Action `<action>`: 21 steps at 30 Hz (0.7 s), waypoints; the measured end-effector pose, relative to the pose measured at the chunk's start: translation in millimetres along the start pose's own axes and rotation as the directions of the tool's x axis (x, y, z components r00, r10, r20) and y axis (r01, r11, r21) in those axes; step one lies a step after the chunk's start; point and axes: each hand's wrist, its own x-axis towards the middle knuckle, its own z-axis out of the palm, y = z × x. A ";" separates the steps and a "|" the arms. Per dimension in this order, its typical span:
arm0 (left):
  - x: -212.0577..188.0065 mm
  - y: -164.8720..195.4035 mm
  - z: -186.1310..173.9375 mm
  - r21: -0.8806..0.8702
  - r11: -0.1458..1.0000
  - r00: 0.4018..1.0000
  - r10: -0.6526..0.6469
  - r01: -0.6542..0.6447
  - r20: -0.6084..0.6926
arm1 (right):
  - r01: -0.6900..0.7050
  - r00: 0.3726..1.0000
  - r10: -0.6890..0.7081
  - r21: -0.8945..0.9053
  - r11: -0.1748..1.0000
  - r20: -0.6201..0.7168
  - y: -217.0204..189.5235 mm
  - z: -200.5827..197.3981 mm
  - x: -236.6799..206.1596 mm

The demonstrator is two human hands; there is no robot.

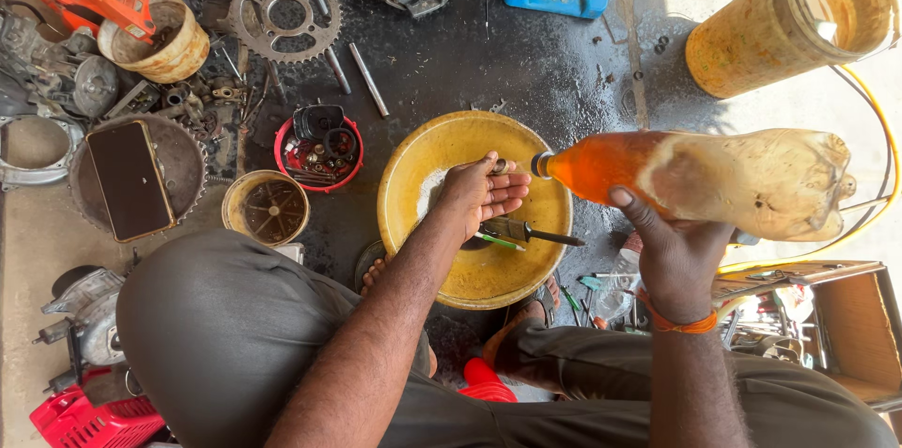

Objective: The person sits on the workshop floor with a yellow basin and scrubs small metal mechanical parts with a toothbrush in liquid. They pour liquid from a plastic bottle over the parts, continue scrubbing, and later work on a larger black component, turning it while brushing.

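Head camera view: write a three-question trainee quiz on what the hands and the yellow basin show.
1. True or false: the right hand tips the plastic bottle toward the left hand.
2. What colour is the bottle's liquid?
3. The left hand is over the: A) yellow basin B) red bowl C) sprocket.

Key: 1 true; 2 orange; 3 A.
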 end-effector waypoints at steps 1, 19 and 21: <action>-0.6 0.1 0.4 0.001 1.000 1.000 -0.010 0.010 -0.021 | 0.006 1.000 -0.007 0.018 1.000 0.003 -0.6 -1.3 0.5; 12.1 -9.7 -6.9 -0.052 0.999 0.999 0.012 -0.014 -0.042 | 0.052 0.998 -0.049 -0.100 0.994 0.035 -12.9 -12.9 0.1; 9.8 -8.6 -5.4 -0.078 0.997 0.997 -0.008 0.002 -0.080 | 0.047 0.999 -0.044 -0.091 0.995 0.032 -14.6 -12.5 -0.9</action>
